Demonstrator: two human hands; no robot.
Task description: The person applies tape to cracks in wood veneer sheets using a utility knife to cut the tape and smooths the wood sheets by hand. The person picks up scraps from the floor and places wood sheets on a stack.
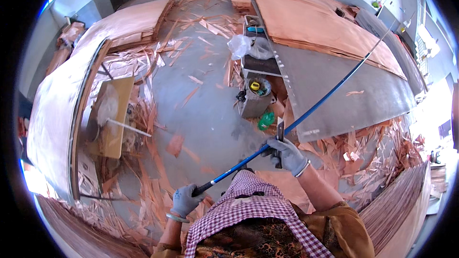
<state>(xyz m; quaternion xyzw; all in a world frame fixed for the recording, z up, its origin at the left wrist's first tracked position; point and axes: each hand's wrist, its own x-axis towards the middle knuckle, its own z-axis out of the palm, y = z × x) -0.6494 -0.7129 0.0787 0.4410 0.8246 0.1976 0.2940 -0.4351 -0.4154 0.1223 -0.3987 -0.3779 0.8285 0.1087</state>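
A long thin blue pole, like a fishing rod, runs across in front of me and tapers up toward the far right. My left hand, in a grey glove, is closed round its black grip end. Further along the pole my right hand, also gloved, is closed on a knife with a dark handle, its blade pointing away from me. The pole passes at the right hand's fingers, and they appear to hold it together with the knife. A grey-topped table lies beneath the pole's far half.
Stacked veneer sheets lie on the table's far part; more stacks stand at left. A bucket with a yellow tape measure sits beside the table, near a green bundle. Veneer scraps litter the floor. A yellowish board leans at left.
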